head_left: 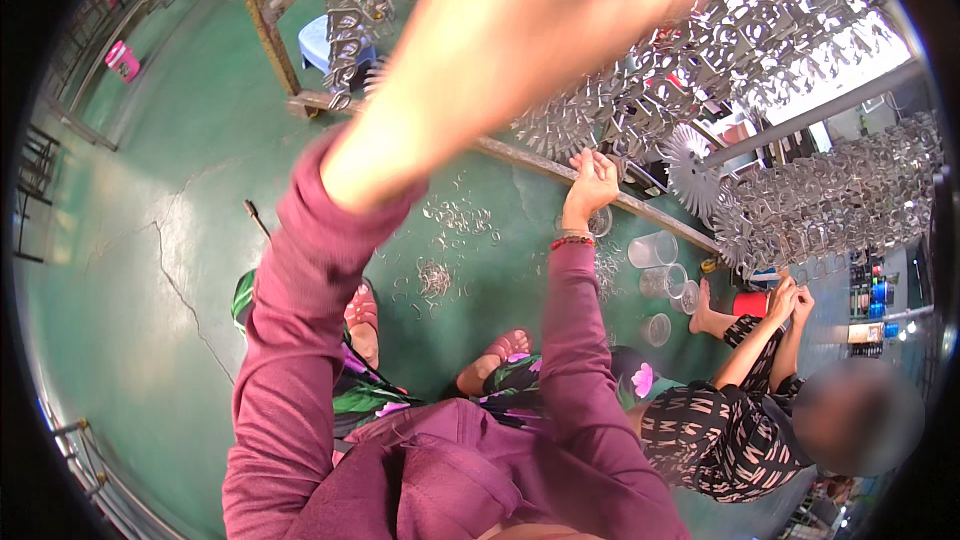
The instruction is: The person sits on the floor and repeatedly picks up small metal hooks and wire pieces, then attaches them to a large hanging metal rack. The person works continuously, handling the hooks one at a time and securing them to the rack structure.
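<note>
My left hand (575, 5) is raised high at the top, large and smeared by motion; its fingers run toward the upper edge and I cannot make out what they hold, if anything. Behind it hang dense rows of shiny curved metal pieces (790, 50) on a rack. Lower and to the right, my right hand (595, 180) has its fingers curled together beside the rack's lower wooden bar (530, 158). Whatever those fingers hold is too small to tell. Small curved metal bits (435, 278) lie scattered on the floor below.
Clear plastic tubs (653, 249) stand on the green floor at the right. A co-worker (735, 420) in patterned black clothes sits there, both hands at another hanging row (835, 200). A blue stool (318, 40) and a pink bucket (122, 62) are at the far left.
</note>
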